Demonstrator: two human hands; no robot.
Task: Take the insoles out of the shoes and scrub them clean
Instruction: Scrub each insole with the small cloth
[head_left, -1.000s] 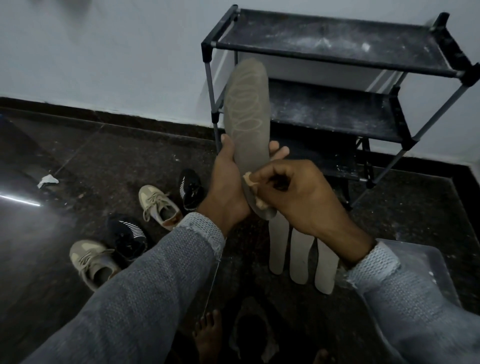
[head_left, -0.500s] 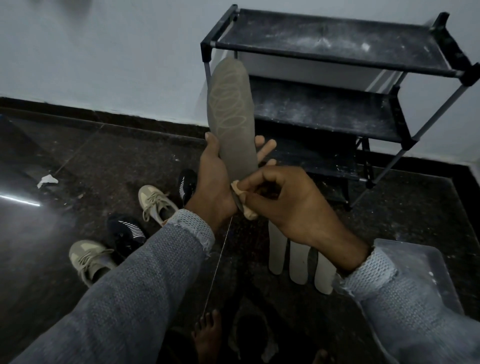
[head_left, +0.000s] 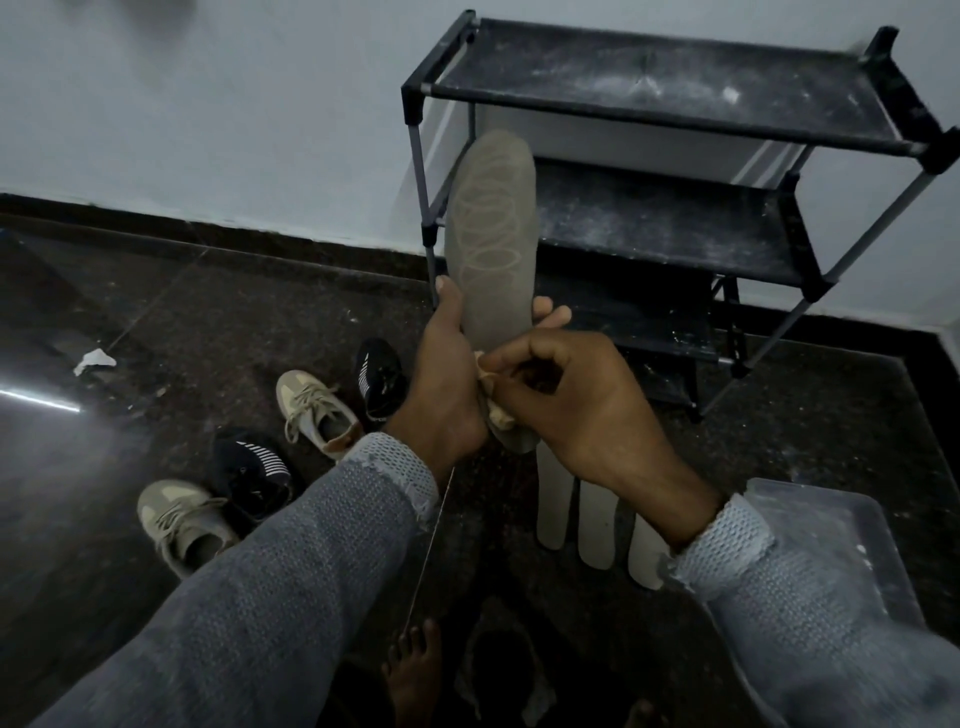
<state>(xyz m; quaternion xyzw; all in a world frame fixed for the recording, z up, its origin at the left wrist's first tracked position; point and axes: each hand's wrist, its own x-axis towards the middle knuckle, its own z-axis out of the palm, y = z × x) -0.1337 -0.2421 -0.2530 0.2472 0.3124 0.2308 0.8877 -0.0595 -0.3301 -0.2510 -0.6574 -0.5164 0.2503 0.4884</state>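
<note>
In left hand (head_left: 447, 374): grey insole (head_left: 491, 234) upright, pale oval pattern.

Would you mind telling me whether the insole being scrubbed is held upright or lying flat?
Upright: the left hand grips the insole near its lower end, the other end pointing up.

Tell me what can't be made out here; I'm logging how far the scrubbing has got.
Head view only:
- Insole heel end: covered by the left hand and right hand.
- Beige scrubbing item: mostly hidden inside the right hand's grip; cloth or sponge, cannot tell.
- Three insoles on the floor: upper ends hidden behind the right hand.
- Clear container: partly covered by the right sleeve; contents unreadable.
</note>
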